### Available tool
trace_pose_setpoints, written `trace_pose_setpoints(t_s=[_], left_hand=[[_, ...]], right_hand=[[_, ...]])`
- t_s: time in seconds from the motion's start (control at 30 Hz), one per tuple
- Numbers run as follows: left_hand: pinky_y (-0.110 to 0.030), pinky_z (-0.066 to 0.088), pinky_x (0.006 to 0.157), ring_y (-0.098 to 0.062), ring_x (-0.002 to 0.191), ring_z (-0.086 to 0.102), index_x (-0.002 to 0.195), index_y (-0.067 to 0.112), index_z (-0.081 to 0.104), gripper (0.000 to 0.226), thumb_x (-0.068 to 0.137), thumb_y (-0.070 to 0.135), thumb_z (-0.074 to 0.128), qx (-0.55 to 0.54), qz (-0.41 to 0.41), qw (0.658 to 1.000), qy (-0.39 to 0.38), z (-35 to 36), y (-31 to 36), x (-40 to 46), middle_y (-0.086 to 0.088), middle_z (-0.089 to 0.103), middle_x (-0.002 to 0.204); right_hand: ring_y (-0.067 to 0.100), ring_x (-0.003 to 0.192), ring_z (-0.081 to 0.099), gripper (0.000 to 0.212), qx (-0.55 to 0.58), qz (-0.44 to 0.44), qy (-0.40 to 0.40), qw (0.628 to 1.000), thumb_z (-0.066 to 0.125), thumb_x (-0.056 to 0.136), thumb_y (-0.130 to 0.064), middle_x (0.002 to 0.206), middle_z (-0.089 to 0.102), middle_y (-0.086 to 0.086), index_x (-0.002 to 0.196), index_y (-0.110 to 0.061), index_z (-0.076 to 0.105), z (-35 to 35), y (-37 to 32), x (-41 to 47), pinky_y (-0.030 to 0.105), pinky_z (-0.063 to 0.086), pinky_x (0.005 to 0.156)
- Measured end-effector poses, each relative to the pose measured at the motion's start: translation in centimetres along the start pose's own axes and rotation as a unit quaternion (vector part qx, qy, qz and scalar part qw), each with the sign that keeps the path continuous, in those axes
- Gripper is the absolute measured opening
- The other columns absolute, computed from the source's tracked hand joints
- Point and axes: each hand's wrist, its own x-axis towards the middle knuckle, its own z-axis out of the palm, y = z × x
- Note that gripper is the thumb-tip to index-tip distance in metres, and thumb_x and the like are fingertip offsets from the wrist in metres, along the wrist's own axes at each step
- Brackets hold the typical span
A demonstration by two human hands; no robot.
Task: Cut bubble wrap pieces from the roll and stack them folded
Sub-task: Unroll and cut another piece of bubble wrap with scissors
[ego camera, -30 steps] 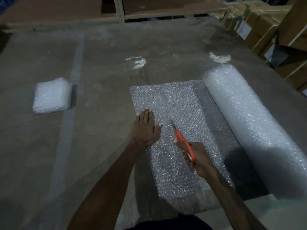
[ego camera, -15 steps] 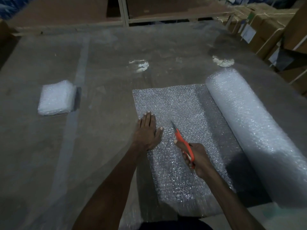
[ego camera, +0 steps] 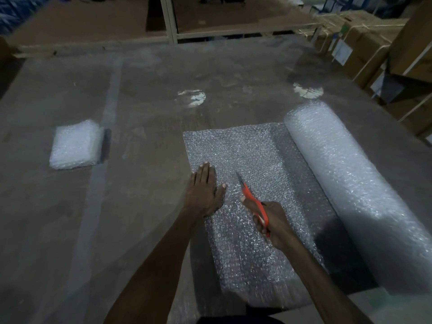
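The roll [ego camera: 364, 195] runs off the right edge; the right hand [ego camera: 272, 224] hides the scissors' [ego camera: 253, 204] handles.

unrolled bubble wrap sheet [ego camera: 245, 155] beside roll [ego camera: 355, 190].

A grey floor [ego camera: 145, 206] carried a bubble wrap roll [ego camera: 355, 190], its unrolled sheet [ego camera: 245, 148], and a folded stack [ego camera: 74, 146].

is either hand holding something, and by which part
The right hand grips the orange scissors by their handles. The left hand holds nothing; it presses flat on the unrolled bubble wrap.
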Motion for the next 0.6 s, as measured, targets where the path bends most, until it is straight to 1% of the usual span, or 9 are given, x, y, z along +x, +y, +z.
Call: trace_pose_setpoints(t_s=[0.2, 0.33, 0.47, 0.6], left_hand=[[-0.045, -0.001, 0.125, -0.026, 0.154, -0.007, 0.159, 0.007, 0.003, 0.081, 0.098, 0.061, 0.007, -0.001, -0.003, 1.000, -0.004, 0.1, 0.0, 0.1, -0.013, -0.004, 0.167], [-0.046, -0.001, 0.125, -0.026, 0.154, -0.008, 0.159, 0.008, 0.002, 0.081, 0.098, 0.061, 0.006, 0.003, -0.004, 1.000, -0.005, 0.1, 0.0, 0.2, -0.013, -0.006, 0.167], [-0.043, -0.003, 0.125, -0.025, 0.154, -0.008, 0.159, 0.008, 0.001, 0.081, 0.098, 0.061, 0.007, -0.002, -0.003, 1.000, 0.000, 0.1, 0.0, 0.1, -0.012, -0.006, 0.167], [-0.044, -0.003, 0.125, -0.026, 0.154, -0.009, 0.159, 0.008, 0.001, 0.080, 0.099, 0.060, 0.008, -0.001, -0.004, 1.000, -0.005, 0.1, 0.0, 0.1, -0.012, -0.007, 0.167]], right_hand=[[0.012, 0.034, 0.040, 0.035, 0.001, -0.006, -0.005, 1.000, 0.086, 0.078, -0.033, 0.050, 0.055, 0.003, 0.074, -0.005, 0.066, -0.2, 0.2, 0.3, 0.018, 0.030, 0.034], [0.013, 0.034, 0.040, 0.037, -0.006, -0.012, -0.003, 1.000, 0.085, 0.080, -0.035, 0.051, 0.055, 0.005, 0.068, -0.007, 0.065, -0.1, -0.2, 0.4, 0.018, 0.030, 0.035], [0.011, 0.033, 0.041, 0.038, -0.006, -0.012, 0.001, 1.000, 0.085, 0.080, -0.035, 0.048, 0.054, 0.004, 0.066, -0.007, 0.064, 0.3, -0.9, 0.8, 0.018, 0.031, 0.035], [0.010, 0.034, 0.040, 0.037, -0.022, -0.006, 0.001, 1.000, 0.085, 0.081, -0.034, 0.049, 0.054, 0.003, 0.069, -0.006, 0.064, 0.3, -1.0, 1.0, 0.018, 0.031, 0.035]])
